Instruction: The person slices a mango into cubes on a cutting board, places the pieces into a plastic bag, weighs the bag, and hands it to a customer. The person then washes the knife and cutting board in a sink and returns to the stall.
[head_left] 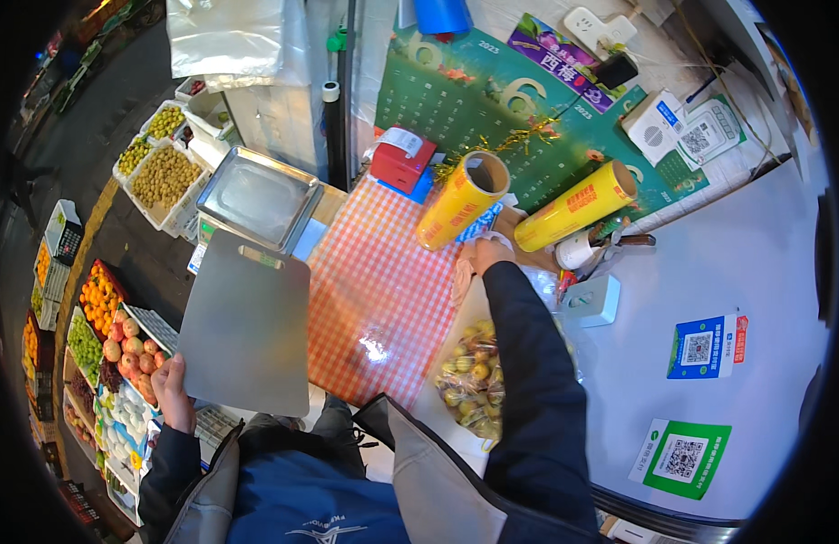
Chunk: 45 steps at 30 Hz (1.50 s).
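Observation:
My left hand [173, 396] grips the edge of a thin grey metal cutting board [247, 331] with a slot handle at its top. The board hangs upright, left of the checkered tablecloth. My right hand [489, 255] reaches across the counter, its fingers closed round a pale pink cloth [463, 276]; part of the grip is hidden. Just beyond that hand stands a yellow roll of cling film [463, 201], and a second yellow roll [578, 207] leans to its right. Below my right forearm lies a clear bag of small round fruit [472, 376].
The red-and-white checkered tablecloth [383, 290] covers the middle counter. A metal scale tray [259, 198] stands at its far left, a red box [402, 161] at the back. Fruit crates [170, 186] line the left side. A white box [591, 300] sits right of my arm.

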Motion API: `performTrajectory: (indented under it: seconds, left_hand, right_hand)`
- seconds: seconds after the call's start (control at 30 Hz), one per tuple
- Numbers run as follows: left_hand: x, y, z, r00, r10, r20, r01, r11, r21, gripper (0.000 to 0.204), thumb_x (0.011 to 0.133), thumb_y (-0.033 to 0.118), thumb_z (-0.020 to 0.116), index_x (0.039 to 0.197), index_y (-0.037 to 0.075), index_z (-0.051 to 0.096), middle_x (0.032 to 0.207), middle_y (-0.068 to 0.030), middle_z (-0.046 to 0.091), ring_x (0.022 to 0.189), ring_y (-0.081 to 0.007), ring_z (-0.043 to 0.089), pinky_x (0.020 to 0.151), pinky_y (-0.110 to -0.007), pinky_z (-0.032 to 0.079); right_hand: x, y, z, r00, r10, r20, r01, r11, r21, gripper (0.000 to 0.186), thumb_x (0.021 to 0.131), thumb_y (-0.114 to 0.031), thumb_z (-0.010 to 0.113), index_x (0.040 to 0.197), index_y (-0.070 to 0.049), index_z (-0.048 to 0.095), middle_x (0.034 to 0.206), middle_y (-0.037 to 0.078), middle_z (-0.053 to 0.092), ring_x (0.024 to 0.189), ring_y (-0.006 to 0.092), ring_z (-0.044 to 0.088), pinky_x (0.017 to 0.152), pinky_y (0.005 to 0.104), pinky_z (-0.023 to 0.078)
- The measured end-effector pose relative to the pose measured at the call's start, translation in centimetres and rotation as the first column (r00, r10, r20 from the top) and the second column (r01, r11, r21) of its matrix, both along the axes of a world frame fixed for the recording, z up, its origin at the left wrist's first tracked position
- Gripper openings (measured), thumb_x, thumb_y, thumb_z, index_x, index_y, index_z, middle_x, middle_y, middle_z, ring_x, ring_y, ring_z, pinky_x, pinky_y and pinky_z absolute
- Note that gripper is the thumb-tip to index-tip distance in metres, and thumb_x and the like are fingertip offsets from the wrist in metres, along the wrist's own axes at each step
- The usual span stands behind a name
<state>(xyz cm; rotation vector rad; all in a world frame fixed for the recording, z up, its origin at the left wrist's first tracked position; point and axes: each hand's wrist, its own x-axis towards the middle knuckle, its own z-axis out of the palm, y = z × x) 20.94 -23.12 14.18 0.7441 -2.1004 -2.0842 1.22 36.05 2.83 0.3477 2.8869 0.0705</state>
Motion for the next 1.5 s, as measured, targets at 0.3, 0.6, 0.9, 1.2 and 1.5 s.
performTrajectory:
  seconds: [0.3,0.6,0.9,1.2,1.5]
  left_hand:
    - [1.9,-3.7,-0.2,0.995,0.097,-0.011,-0.096,0.994,0.044,0.032,0.097,0.027,0.059,0.074,0.004,0.06,0.073,0.0016,0.058,0.064,-0.0054,0.049,0.06,-0.023,0.038]
    - [2.5,-6.5,-0.4,0.993,0.118,-0.016,-0.118,0.993,0.011,0.033,0.097,0.027,0.058,0.073,0.003,0.057,0.07,0.0028,0.055,0.062,-0.0051,0.045,0.058,-0.023,0.035]
    - [3.4,-7.5,0.3,0.985,0.169,0.032,-0.168,0.986,-0.015,0.033,0.097,0.027,0.057,0.078,0.001,0.06,0.07,0.0003,0.059,0.062,-0.0059,0.05,0.057,-0.022,0.038]
    - [2.8,-10.0,-2.1,0.991,0.137,0.007,-0.137,0.986,0.1,0.03,0.097,0.026,0.058,0.081,0.0,0.062,0.074,-0.0008,0.062,0.064,-0.0069,0.053,0.059,-0.022,0.041]
    - [2.7,-12.3,-2.5,0.999,0.032,-0.007,-0.032,0.997,0.067,0.031,0.097,0.028,0.058,0.082,0.001,0.061,0.075,0.0005,0.06,0.064,-0.006,0.051,0.059,-0.022,0.039]
  right_hand:
    - [-0.1,-4.9,0.4,0.963,0.15,0.225,-0.126,0.985,-0.118,0.039,0.077,-0.037,0.068,0.104,-0.009,0.071,0.103,0.017,0.07,0.097,0.0314,0.067,0.084,0.0431,0.053]
    - [-3.0,-17.3,-6.5,0.956,0.012,-0.293,-0.161,0.858,-0.489,0.063,0.085,-0.042,0.061,0.133,-0.004,0.05,0.135,0.025,0.051,0.126,0.0417,0.046,0.103,0.0524,0.039]
    - [-11.3,-24.1,-13.8,0.838,0.023,-0.545,-0.189,0.95,-0.25,0.051,0.095,-0.04,0.049,0.138,-0.012,0.049,0.152,0.02,0.033,0.142,0.0425,0.024,0.112,0.0565,0.024]
    - [9.0,-34.2,-11.1,0.702,0.621,-0.349,-0.71,0.646,-0.28,0.048,0.089,-0.027,0.059,0.136,-0.022,0.055,0.153,0.018,0.032,0.143,0.0418,0.025,0.115,0.0551,0.022]
    - [5.6,-24.2,-10.8,0.931,0.171,-0.323,-0.178,0.984,0.009,0.057,0.092,-0.024,0.052,0.143,-0.002,0.04,0.153,0.018,0.033,0.141,0.036,0.029,0.115,0.0516,0.023]
